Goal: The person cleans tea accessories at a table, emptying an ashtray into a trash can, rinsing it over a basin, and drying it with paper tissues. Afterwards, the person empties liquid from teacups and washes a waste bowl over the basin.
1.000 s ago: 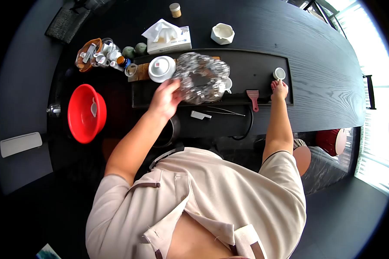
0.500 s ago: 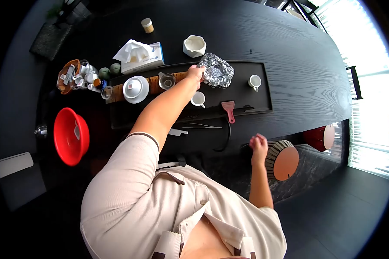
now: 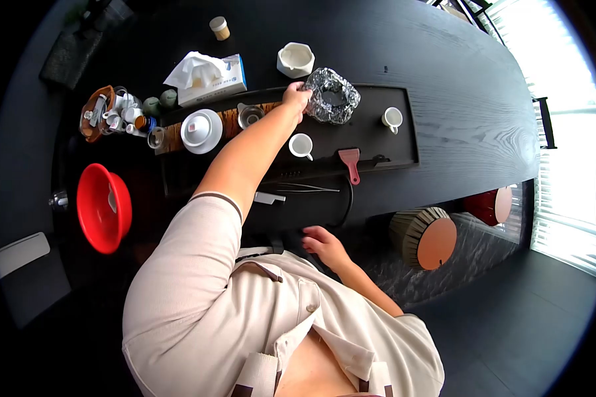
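My left hand (image 3: pixel 297 100) is closed on the edge of a crumpled aluminium foil bowl (image 3: pixel 332 115), which is over the black tea tray (image 3: pixel 379 97). A white cup (image 3: pixel 301 145) is just below that hand, and another white cup (image 3: pixel 392 118) stands at the tray's right. Left of my wrist are a glass pitcher (image 3: pixel 249 116) and a white lidded bowl on a saucer (image 3: pixel 208 141). My right hand (image 3: pixel 326 246) is in front of the table edge, fingers loosely apart and holding nothing. A pink scraper brush (image 3: pixel 349 164) lies at the tray's front edge.
Behind the tray stand a tissue box (image 3: pixel 212 91), a white faceted pot (image 3: pixel 295 60) and a small lidded cup (image 3: pixel 219 28). At left are a basket of small items (image 3: pixel 91 124) and a red basin (image 3: pixel 106 208). Tweezers (image 3: pixel 314 189) lie near the front edge. Stools (image 3: pixel 436 243) stand at right.
My right hand has swung left, from beside the stool to in front of my body. The foil bowl, still in my left hand, has tilted so its hollow shows more.
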Motion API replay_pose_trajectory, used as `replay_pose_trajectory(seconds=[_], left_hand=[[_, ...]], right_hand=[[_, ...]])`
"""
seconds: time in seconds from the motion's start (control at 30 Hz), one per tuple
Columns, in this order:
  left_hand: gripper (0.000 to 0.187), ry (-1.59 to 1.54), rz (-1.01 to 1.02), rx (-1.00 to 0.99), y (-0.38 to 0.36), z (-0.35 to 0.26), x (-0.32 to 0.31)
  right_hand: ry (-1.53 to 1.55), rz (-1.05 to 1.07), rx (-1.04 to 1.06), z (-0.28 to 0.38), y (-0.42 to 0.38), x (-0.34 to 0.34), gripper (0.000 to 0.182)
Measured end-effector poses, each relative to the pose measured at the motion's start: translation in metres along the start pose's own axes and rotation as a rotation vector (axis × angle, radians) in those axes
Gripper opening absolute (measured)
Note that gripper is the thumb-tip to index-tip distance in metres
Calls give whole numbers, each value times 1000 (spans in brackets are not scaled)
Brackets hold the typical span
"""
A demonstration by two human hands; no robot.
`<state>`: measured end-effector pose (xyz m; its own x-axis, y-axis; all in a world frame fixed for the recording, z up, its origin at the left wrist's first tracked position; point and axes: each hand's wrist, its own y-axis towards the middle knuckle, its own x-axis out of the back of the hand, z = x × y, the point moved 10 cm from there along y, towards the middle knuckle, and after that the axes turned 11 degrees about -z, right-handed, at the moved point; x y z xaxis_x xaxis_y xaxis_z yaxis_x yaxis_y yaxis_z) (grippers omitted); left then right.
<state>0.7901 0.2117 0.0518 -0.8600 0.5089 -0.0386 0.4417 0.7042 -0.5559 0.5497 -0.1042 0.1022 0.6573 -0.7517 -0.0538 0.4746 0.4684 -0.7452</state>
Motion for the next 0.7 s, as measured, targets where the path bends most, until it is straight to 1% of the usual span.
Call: replay_pose_trajectory(seconds=[0.03,0.07,0.1,0.17,0.2,0.23,0.27,0.3,0.33,0.37,0.43,0.47,0.5,0.57,0.63,0.67,0.7], left_hand=[[38,51,-2,4,9,4,-1],[38,72,38,10,18,7,-7],[39,97,71,22,26,10,-10],[33,188,60,-99,28,-3,-12],[29,212,-33,-179,50,4,-12],[19,372,-13,-281,66,5,-17],[12,547,-50,-328,63,-3,-20],[12,620,-167,-315,70,-2,-21],[11,655,-188,-301,69,-6,-23],[11,644,-173,-291,67,-7,-24],[11,605,-141,-267,64,-9,-27],[11,591,-125,-259,63,-8,-29],[11,579,-111,-247,63,-7,-30],[12,550,-86,-227,63,-5,-35],[13,518,-60,-203,62,-3,-42],[13,498,-44,-190,62,-4,-46],[14,481,-28,-172,62,-1,-49]], right_hand=[[-79,63,61,0,7,-20,31],[-228,84,151,14,9,-37,34],[-316,97,365,31,12,-53,39],[-388,66,540,53,12,-79,53],[-391,80,554,59,13,-90,61],[-396,108,533,62,14,-100,69],[-427,146,460,62,14,-108,74],[-533,127,459,63,16,-113,76],[-641,111,476,65,16,-119,78],[-751,92,496,66,16,-123,80],[-872,94,534,68,18,-132,81],[-878,124,486,65,22,-136,85],[-874,130,483,62,24,-141,85],[-633,241,377,51,27,-156,90],[-612,312,386,49,26,-177,98],[-665,279,499,32,39,-192,98],[-642,291,475,30,43,-201,97]])
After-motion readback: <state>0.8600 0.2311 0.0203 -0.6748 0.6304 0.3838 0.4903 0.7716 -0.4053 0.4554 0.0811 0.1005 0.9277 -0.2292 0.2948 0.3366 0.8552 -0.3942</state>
